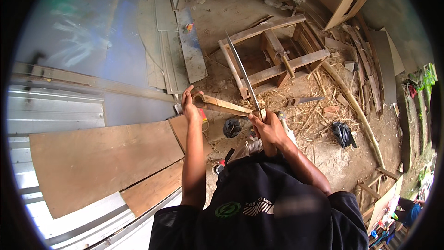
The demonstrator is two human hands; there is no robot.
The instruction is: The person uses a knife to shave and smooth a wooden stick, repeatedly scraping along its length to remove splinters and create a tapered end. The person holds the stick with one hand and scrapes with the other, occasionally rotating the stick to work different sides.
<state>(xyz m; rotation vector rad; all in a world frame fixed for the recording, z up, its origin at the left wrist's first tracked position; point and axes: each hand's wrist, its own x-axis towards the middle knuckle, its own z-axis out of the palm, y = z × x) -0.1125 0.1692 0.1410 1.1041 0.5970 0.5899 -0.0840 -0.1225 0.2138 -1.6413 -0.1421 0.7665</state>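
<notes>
My right hand (270, 129) is closed around the handle of a machete (243, 71), its long narrow blade pointing up and away to the left. A split length of bamboo (224, 105) spans the gap between my hands. Its narrow near end meets the thumb side of my right hand, beside the base of the blade. At the other end, the hollow, wider tip lies against the palm side of my left hand (191, 106), whose fingers are stretched upward rather than wrapped round it. Whether the right fingers also pinch the bamboo is hidden.
Ahead stands a wooden frame (289, 63) with a hammer (286, 61) on it. Shavings (296, 127) cover the ground, with a bladed tool (307, 100) among them. Black plastic bags (342, 134) lie nearby. Brown boards (106, 162) are at left, a long pole (354, 106) at right.
</notes>
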